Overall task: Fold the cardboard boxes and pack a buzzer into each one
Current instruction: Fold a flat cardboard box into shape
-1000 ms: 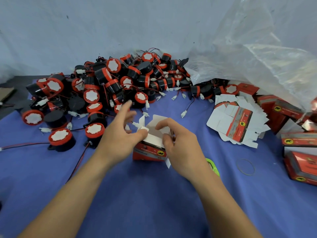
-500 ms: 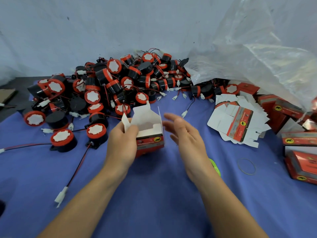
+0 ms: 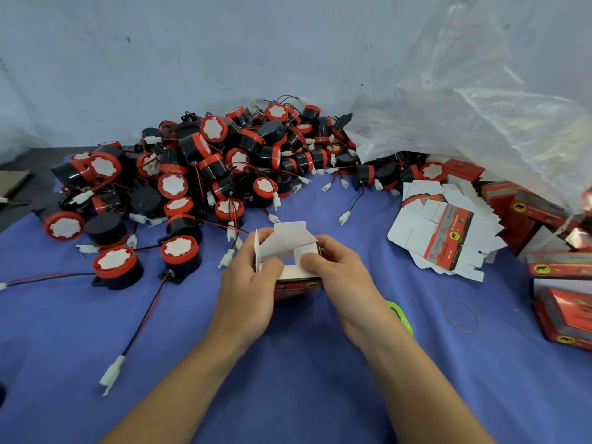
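Note:
A small red cardboard box (image 3: 296,288) with white inner flaps stands open-topped at the centre, just above the blue cloth. My left hand (image 3: 248,290) grips its left side, thumb on the near edge. My right hand (image 3: 339,277) holds the right side, its thumb pressing a white side flap inward. The tall back flap stands upright. A large heap of black-and-red buzzers (image 3: 205,168) with red-black wires lies behind and to the left. I cannot see whether a buzzer is inside the box.
A stack of flat unfolded boxes (image 3: 445,238) lies to the right. Folded red boxes (image 3: 563,312) stand at the far right under a clear plastic bag (image 3: 480,116). A rubber band (image 3: 461,317) and a green object (image 3: 400,315) lie near my right wrist. A loose wire connector (image 3: 110,373) is front left.
My left hand lifted and turned the box upright while the right hand let go, then came back and took hold of the right side, pressing a flap in.

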`<state>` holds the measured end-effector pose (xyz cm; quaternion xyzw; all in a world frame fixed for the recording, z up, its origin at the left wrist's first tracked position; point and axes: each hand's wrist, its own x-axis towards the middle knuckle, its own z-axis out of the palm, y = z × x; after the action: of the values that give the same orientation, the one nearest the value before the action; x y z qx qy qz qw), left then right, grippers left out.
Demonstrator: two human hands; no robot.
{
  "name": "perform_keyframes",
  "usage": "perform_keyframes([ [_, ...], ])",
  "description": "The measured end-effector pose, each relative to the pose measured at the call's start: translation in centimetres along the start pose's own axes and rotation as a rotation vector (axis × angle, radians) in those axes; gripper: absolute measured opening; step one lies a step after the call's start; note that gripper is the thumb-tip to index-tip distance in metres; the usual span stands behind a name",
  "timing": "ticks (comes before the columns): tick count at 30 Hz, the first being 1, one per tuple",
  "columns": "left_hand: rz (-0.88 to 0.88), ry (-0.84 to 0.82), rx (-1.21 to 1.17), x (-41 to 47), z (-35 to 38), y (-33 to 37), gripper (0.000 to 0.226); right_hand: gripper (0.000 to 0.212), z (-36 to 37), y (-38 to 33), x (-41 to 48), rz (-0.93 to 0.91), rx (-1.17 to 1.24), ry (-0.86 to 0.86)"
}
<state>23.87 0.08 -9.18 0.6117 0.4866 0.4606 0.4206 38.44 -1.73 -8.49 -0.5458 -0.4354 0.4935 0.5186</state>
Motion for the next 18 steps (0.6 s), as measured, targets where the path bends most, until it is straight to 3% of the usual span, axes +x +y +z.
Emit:
perform_keyframes([
  [4, 0.066, -0.076, -0.085, -0.3, -0.4, -0.4, 0.052, 0.021, -0.1, 0.1, 0.0, -0.007, 0.013, -0.011],
  [6, 0.060, -0.153, -0.142, 0.1, -0.3, -0.1, 0.043, 0.022, -0.2, 0.2, 0.1, -0.005, 0.003, 0.002],
  [8, -0.057, -0.223, -0.303, 0.5, -0.3, 0.1, 0.029, 0.023, -0.3, 0.3, 0.2, 0.001, 0.002, 0.029],
  [10, -0.170, -0.215, -0.405, 0.7, -0.4, 0.0, 0.036, 0.023, -0.4, 0.3, 0.2, 0.007, 0.000, 0.044],
  [13, -0.144, -0.215, -0.433, 0.4, -0.5, 0.0, 0.030, 0.024, -0.1, 0.4, 0.1, -0.007, -0.026, 0.030],
  [18, -0.113, -0.137, -0.348, 0.9, -0.4, 0.2, 0.042, 0.022, 0.1, 0.0, -0.2, -0.014, -0.013, -0.023],
])
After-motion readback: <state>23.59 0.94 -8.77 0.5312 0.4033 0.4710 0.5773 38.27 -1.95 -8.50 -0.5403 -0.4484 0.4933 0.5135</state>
